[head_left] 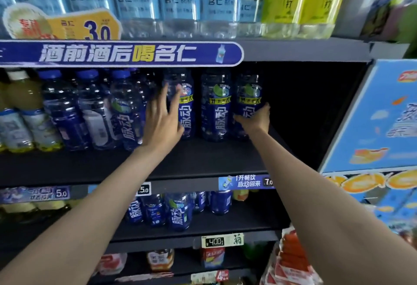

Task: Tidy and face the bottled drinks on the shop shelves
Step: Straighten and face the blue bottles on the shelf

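Note:
Large blue drink bottles stand in a row on the middle shelf [203, 160], set back from its front edge. My left hand [163, 115] reaches in with straight, spread fingers against the left side of one blue bottle [187, 108]. My right hand [256, 118] grips the lower body of the rightmost blue bottle [248, 95], thumb on the label and fingers round its right side. Another blue bottle [215, 106] stands between the two, label facing front. To the left, several more blue bottles [121, 113] stand turned at mixed angles.
Light-blue and yellow-green bottles [295, 2] fill the top shelf. Pale yellow drinks [24, 113] stand at the far left of the middle shelf. The shelf's right part [311, 108] is dark. Smaller blue bottles [180, 212] sit one shelf down. A blue display box [383, 117] juts out at right.

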`<state>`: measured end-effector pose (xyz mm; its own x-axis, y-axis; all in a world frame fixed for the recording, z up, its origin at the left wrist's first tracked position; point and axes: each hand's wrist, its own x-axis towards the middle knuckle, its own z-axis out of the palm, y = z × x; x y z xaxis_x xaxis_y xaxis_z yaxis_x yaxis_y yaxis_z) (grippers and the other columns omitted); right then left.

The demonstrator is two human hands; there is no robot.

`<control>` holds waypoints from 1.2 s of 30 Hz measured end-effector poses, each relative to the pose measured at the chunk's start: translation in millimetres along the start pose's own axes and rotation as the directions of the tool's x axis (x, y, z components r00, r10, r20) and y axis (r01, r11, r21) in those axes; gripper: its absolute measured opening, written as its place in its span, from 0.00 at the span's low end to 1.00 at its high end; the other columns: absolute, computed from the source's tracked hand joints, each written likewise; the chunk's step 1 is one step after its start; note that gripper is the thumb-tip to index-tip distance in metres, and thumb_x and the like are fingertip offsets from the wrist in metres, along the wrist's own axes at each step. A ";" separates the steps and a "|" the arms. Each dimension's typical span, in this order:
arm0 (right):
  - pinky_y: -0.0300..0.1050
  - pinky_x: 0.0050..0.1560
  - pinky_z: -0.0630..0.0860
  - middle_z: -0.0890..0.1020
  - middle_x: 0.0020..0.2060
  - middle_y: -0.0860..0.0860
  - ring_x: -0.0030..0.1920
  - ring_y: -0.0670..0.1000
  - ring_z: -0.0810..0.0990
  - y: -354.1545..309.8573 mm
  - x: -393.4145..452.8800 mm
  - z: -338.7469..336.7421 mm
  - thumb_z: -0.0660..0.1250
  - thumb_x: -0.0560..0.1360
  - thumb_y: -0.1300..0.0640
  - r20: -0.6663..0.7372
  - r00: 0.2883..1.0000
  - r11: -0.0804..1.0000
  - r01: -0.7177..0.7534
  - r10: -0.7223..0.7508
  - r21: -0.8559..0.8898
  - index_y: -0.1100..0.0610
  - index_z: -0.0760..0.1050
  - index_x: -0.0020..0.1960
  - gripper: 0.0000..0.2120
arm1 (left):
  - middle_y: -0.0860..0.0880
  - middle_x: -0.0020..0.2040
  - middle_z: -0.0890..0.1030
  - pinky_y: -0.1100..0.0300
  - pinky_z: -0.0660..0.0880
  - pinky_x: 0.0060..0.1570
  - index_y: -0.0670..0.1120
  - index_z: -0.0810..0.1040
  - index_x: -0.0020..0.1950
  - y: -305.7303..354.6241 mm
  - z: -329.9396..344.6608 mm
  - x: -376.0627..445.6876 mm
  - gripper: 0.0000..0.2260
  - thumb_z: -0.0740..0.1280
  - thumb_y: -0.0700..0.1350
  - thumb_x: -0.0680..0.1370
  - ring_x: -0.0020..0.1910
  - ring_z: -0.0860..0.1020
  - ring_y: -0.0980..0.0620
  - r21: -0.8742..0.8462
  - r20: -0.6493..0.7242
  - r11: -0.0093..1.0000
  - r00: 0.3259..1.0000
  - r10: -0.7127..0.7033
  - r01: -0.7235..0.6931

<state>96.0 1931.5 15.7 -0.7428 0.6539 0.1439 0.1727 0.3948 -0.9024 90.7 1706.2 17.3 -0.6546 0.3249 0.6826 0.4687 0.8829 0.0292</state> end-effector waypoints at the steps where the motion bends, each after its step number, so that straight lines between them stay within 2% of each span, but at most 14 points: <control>1: 0.52 0.69 0.65 0.63 0.73 0.57 0.71 0.58 0.64 0.0 1.7 -0.8 0.78 0.65 0.54 -0.007 1.000 1.000 0.002 -0.002 -0.002 0.61 0.50 0.76 0.50 | 0.35 0.74 0.56 0.43 0.60 0.67 0.40 0.59 0.74 7.7 5.7 -2.3 0.37 0.72 0.39 0.70 0.68 0.63 0.33 -0.041 0.030 0.998 0.999 0.041 -0.040; 7: 0.59 0.68 0.64 0.60 0.71 0.59 0.71 0.60 0.60 9.9 -22.1 -5.6 0.78 0.64 0.47 -0.064 0.998 0.993 0.010 -0.018 -0.118 0.61 0.51 0.74 0.51 | 0.44 0.76 0.51 0.52 0.56 0.71 0.46 0.51 0.77 36.8 23.8 -2.5 0.40 0.72 0.47 0.72 0.74 0.57 0.44 -0.390 0.227 0.918 0.960 0.167 -0.068; 11: 0.52 0.69 0.64 0.59 0.72 0.59 0.72 0.58 0.60 6.6 -38.7 -16.3 0.80 0.63 0.49 -0.033 0.985 0.984 0.169 -0.167 0.058 0.58 0.48 0.76 0.55 | 0.46 0.76 0.54 0.56 0.55 0.71 0.48 0.47 0.77 47.6 22.5 -2.8 0.44 0.73 0.49 0.72 0.74 0.55 0.48 -0.572 0.317 0.818 0.936 0.153 0.060; 13: 0.48 0.68 0.66 0.63 0.71 0.58 0.71 0.57 0.64 -3.2 -41.4 -20.7 0.80 0.63 0.52 -0.046 0.971 0.965 0.240 -0.236 0.102 0.60 0.51 0.76 0.52 | 0.46 0.76 0.54 0.57 0.55 0.71 0.48 0.46 0.77 50.9 18.4 -6.0 0.45 0.73 0.50 0.71 0.74 0.56 0.50 -0.636 0.365 0.760 0.921 0.139 0.137; 15: 0.43 0.61 0.68 0.67 0.69 0.58 0.67 0.56 0.69 -11.2 -47.3 -24.5 0.80 0.63 0.53 -0.043 0.967 0.966 0.254 -0.252 0.045 0.61 0.54 0.74 0.49 | 0.46 0.76 0.55 0.56 0.57 0.71 0.48 0.46 0.77 50.8 11.9 -10.6 0.45 0.73 0.50 0.71 0.74 0.57 0.50 -0.677 0.382 0.714 0.914 0.133 0.179; 18: 0.47 0.59 0.72 0.72 0.65 0.56 0.63 0.56 0.73 -12.1 -63.5 -29.5 0.80 0.62 0.53 -0.093 0.962 0.965 0.261 -0.258 0.014 0.60 0.59 0.70 0.44 | 0.47 0.76 0.57 0.60 0.57 0.68 0.49 0.45 0.77 44.8 -0.9 -18.7 0.45 0.73 0.50 0.71 0.74 0.58 0.52 -0.711 0.396 0.668 0.910 0.122 0.220; 20: 0.46 0.56 0.74 0.75 0.60 0.52 0.58 0.52 0.76 -11.6 -80.2 -34.7 0.80 0.61 0.51 -0.093 0.957 0.960 0.278 -0.274 0.036 0.57 0.62 0.67 0.41 | 0.48 0.74 0.61 0.62 0.57 0.66 0.51 0.46 0.76 41.0 -13.1 -23.4 0.45 0.74 0.49 0.70 0.72 0.61 0.53 -0.754 0.430 0.590 0.896 0.109 0.290; 22: 0.41 0.53 0.73 0.76 0.54 0.47 0.53 0.46 0.76 -13.4 -100.4 -40.0 0.80 0.61 0.49 -0.045 0.959 0.956 0.281 -0.278 0.089 0.55 0.65 0.64 0.38 | 0.52 0.68 0.68 0.65 0.59 0.65 0.52 0.51 0.75 36.3 -29.4 -29.5 0.44 0.75 0.50 0.68 0.68 0.65 0.56 -0.786 0.516 0.474 0.843 0.153 0.396; 25: 0.46 0.51 0.78 0.80 0.52 0.47 0.50 0.47 0.80 -20.3 -123.7 -43.0 0.78 0.57 0.41 0.032 0.981 0.954 0.179 -0.192 0.241 0.51 0.69 0.57 0.34 | 0.55 0.60 0.77 0.60 0.67 0.66 0.54 0.66 0.65 28.8 -53.1 -44.0 0.34 0.76 0.55 0.64 0.62 0.73 0.56 -0.739 0.666 0.399 0.674 0.319 0.542; 27: 0.44 0.46 0.78 0.81 0.51 0.49 0.48 0.48 0.81 -30.7 -142.7 -41.1 0.76 0.61 0.40 0.086 0.987 0.946 0.106 -0.138 0.307 0.52 0.71 0.56 0.30 | 0.55 0.51 0.82 0.62 0.75 0.56 0.52 0.73 0.58 23.6 -70.8 -57.5 0.22 0.75 0.51 0.67 0.53 0.80 0.56 -0.707 0.701 0.289 0.587 0.404 0.645; 30: 0.41 0.40 0.77 0.82 0.47 0.49 0.45 0.47 0.82 -47.3 -167.5 -37.6 0.73 0.68 0.43 0.190 0.976 0.933 0.031 -0.105 0.357 0.54 0.72 0.54 0.21 | 0.51 0.39 0.84 0.62 0.79 0.39 0.48 0.76 0.51 18.7 -93.5 -75.8 0.09 0.68 0.46 0.72 0.37 0.82 0.55 -0.635 0.742 0.090 0.574 0.346 0.767; 32: 0.43 0.45 0.79 0.83 0.44 0.49 0.43 0.48 0.82 -56.0 -181.2 -36.3 0.70 0.72 0.44 0.314 0.947 0.933 -0.053 -0.067 0.357 0.53 0.75 0.49 0.14 | 0.50 0.39 0.84 0.62 0.79 0.36 0.47 0.76 0.53 13.9 -109.4 -84.6 0.15 0.70 0.48 0.68 0.35 0.82 0.54 -0.598 0.776 0.019 0.574 0.262 0.801; 34: 0.51 0.54 0.79 0.84 0.46 0.50 0.47 0.51 0.83 -61.7 -191.7 -35.4 0.69 0.71 0.40 0.417 0.908 0.944 -0.104 -0.038 0.314 0.54 0.78 0.50 0.18 | 0.49 0.44 0.84 0.59 0.79 0.41 0.46 0.75 0.58 5.1 -120.3 -90.5 0.26 0.74 0.50 0.63 0.40 0.82 0.52 -0.623 0.779 0.085 0.605 0.164 0.778; 36: 0.54 0.56 0.79 0.85 0.46 0.52 0.48 0.53 0.83 -65.4 -203.7 -34.3 0.70 0.69 0.38 0.486 0.874 0.942 -0.149 -0.016 0.299 0.57 0.79 0.52 0.24 | 0.50 0.52 0.81 0.57 0.76 0.49 0.47 0.72 0.61 -5.0 -129.5 -95.2 0.29 0.77 0.49 0.63 0.48 0.80 0.52 -0.655 0.732 0.302 0.680 0.030 0.692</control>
<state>258.2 1794.7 59.4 -0.9661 0.2517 -0.0574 0.0801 0.0811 -0.9935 227.5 1626.9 46.7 -0.8657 0.4956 -0.0697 0.0772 0.2699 0.9598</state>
